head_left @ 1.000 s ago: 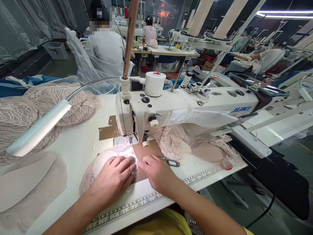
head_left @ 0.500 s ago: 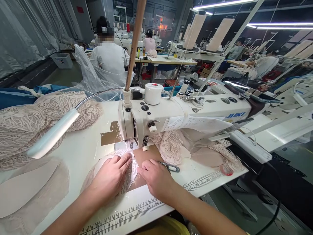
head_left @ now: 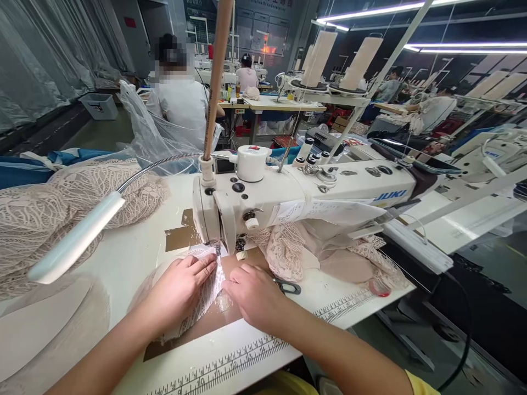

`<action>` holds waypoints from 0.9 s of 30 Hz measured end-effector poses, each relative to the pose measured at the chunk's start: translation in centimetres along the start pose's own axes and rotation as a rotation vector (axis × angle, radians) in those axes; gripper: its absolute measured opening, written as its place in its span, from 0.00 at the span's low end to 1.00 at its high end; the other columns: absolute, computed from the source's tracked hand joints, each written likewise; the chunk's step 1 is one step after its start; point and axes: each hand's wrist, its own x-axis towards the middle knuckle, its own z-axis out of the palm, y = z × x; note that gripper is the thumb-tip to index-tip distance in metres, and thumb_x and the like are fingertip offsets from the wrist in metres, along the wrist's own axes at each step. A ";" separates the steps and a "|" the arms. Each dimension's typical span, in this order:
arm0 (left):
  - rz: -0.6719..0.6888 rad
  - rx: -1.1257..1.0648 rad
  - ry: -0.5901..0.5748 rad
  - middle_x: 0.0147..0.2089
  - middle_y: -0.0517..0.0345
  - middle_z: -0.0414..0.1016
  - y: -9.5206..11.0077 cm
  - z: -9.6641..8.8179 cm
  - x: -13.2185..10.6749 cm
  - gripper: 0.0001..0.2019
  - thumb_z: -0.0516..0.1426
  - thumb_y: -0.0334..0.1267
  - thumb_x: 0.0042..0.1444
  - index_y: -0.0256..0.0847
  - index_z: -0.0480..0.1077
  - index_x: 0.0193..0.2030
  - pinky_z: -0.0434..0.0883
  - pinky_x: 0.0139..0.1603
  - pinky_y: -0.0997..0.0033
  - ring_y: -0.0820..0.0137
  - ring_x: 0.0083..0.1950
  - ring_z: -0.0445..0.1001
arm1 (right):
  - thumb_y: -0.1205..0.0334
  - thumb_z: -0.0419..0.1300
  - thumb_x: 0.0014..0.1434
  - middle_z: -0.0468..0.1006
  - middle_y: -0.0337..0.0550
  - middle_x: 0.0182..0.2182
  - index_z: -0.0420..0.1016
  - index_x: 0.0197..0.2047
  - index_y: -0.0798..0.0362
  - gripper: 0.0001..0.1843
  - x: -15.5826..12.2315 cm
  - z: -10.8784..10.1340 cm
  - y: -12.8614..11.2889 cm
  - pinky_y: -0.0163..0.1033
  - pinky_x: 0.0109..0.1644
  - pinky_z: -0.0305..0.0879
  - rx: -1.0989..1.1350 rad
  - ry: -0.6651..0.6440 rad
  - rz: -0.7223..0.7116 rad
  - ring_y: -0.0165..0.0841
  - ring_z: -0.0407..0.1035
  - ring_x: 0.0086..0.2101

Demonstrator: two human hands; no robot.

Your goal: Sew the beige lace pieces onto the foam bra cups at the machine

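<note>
Near table's front edge [head_left: 214,337]: lace [head_left: 209,296], likely limp; hold by border. My left fingers [head_left: 202,264] flat atop; right fingers [head_left: 235,273] curled, grip unclear.

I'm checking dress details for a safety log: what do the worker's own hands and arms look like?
The left hand and right hand are ungloved, with no watch or bracelet visible. Both forearms are bare. A yellow sleeve shows at the right arm's upper end; the left arm leaves the picture before any sleeve shows.
</note>
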 end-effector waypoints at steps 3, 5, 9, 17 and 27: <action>0.027 0.008 -0.020 0.55 0.45 0.74 -0.8 0.0 0.7 0.22 0.49 0.26 0.54 0.35 0.70 0.55 0.70 0.41 0.56 0.56 0.41 0.71 | 0.74 0.55 0.55 0.69 0.42 0.31 0.69 0.32 0.55 0.05 0.9 -0.5 0.1 0.38 0.32 0.48 -0.007 0.008 0.011 0.33 0.59 0.33; 0.033 0.020 -0.039 0.50 0.43 0.76 -1.4 0.0 1.2 0.21 0.49 0.25 0.53 0.34 0.72 0.52 0.70 0.40 0.56 0.56 0.40 0.71 | 0.74 0.55 0.54 0.70 0.42 0.31 0.69 0.32 0.55 0.06 1.5 -0.6 0.3 0.38 0.31 0.48 -0.012 0.004 0.031 0.33 0.60 0.33; 0.029 0.024 -0.062 0.45 0.47 0.78 -2.6 -0.3 1.9 0.18 0.50 0.24 0.54 0.38 0.74 0.48 0.70 0.41 0.56 0.57 0.42 0.71 | 0.76 0.57 0.49 0.71 0.40 0.29 0.70 0.33 0.54 0.09 2.4 -0.3 0.6 0.38 0.30 0.49 -0.030 0.000 0.060 0.34 0.62 0.33; 0.087 -0.080 0.027 0.51 0.47 0.76 -2.0 0.0 1.1 0.15 0.49 0.30 0.63 0.40 0.70 0.53 0.70 0.44 0.58 0.60 0.46 0.71 | 0.76 0.55 0.50 0.73 0.44 0.33 0.71 0.42 0.54 0.16 2.5 0.7 1.0 0.40 0.36 0.55 -0.027 0.047 0.063 0.38 0.63 0.37; 0.047 -0.217 0.066 0.44 0.51 0.79 -3.4 0.5 1.8 0.15 0.50 0.34 0.63 0.47 0.72 0.52 0.72 0.44 0.61 0.63 0.43 0.74 | 0.76 0.54 0.52 0.74 0.51 0.45 0.68 0.55 0.56 0.26 3.2 0.4 1.0 0.42 0.43 0.62 -0.009 0.104 0.112 0.41 0.66 0.42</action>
